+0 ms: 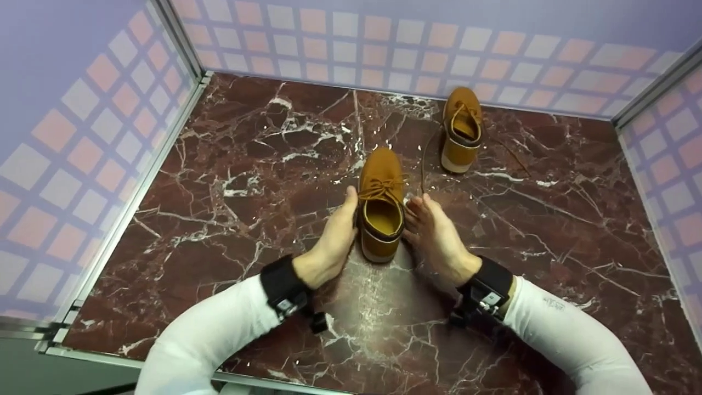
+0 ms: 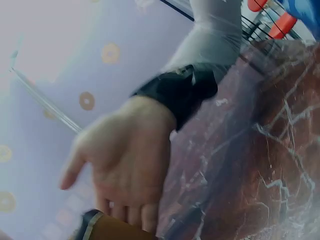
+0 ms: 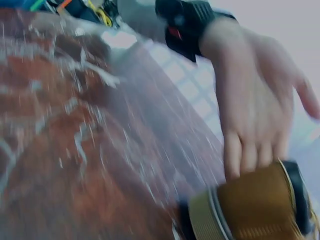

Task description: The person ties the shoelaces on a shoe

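Note:
A tan lace-up shoe [image 1: 382, 164] with a dark collar stands at the middle of the table, toe pointing away, its lace tied in a bow. My left hand [image 1: 333, 238] is along its left side, thumb up and fingers extended. On the other side is my right hand [image 1: 440, 237], its fingers near the shoe's right wall. Both palms face the shoe with straight fingers, as the left wrist view, with part of the shoe [image 2: 117, 230], and the right wrist view, with the heel [image 3: 255, 202], show. Whether the fingertips touch it I cannot tell.
A matching shoe [image 1: 462, 156] stands farther back on the right, with loose lace [image 1: 514, 156] trailing on both sides. The dark red marbled tabletop [image 1: 230, 252] is bounded by a back wall [image 1: 329, 44] and side walls with pink and white squares.

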Motion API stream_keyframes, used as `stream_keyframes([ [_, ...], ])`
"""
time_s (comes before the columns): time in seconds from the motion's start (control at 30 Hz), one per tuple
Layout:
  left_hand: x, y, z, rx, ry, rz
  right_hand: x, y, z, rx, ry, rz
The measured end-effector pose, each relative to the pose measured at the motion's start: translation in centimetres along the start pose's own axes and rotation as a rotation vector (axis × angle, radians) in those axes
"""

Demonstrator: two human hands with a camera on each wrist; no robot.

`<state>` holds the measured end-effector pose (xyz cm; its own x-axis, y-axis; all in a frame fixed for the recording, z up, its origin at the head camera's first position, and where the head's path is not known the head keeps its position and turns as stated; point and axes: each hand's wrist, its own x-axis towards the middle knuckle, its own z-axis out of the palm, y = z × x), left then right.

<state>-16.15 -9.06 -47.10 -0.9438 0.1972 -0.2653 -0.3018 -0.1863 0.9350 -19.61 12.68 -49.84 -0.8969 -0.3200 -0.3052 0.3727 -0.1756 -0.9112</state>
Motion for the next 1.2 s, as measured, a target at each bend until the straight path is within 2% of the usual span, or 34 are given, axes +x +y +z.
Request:
stream_keyframes([
  [0.13,1.2,-0.5,0.9,-0.048,0.036,-0.004,-0.2,0.2,1.2,-0.034,-0.018,0.019],
  [0.33,2.0,-0.4,2.0,-0.077,0.109,-0.017,0.0,-0.1,2.3,-0.003,0.018,0.033],
  [0.53,3.8,0.1,2.3,-0.08,0.151,-0.008,1.7,-0.8,2.8,0.034,0.036,0.004],
  [0.7,6.4,0.3,2.2,-0.108,0.25,0.018,4.3,-0.8,3.2,0.106,0.033,-0.088],
  [0.8,8.0,0.5,2.1,-0.139,0.298,0.022,6.0,-1.0,3.4,0.111,0.042,-0.129],
  [0.83,9.0,0.2,1.9,-0.131,0.318,0.023,6.6,-1.2,3.4,0.114,0.041,-0.137],
  [0.97,11.8,0.8,1.4,-0.058,0.357,0.004,9.0,-1.9,3.5,0.101,0.049,-0.128],
  [1.2,16.0,2.8,1.0,0.046,0.417,0.043,13.6,-3.6,3.7,0.001,0.129,-0.098],
])
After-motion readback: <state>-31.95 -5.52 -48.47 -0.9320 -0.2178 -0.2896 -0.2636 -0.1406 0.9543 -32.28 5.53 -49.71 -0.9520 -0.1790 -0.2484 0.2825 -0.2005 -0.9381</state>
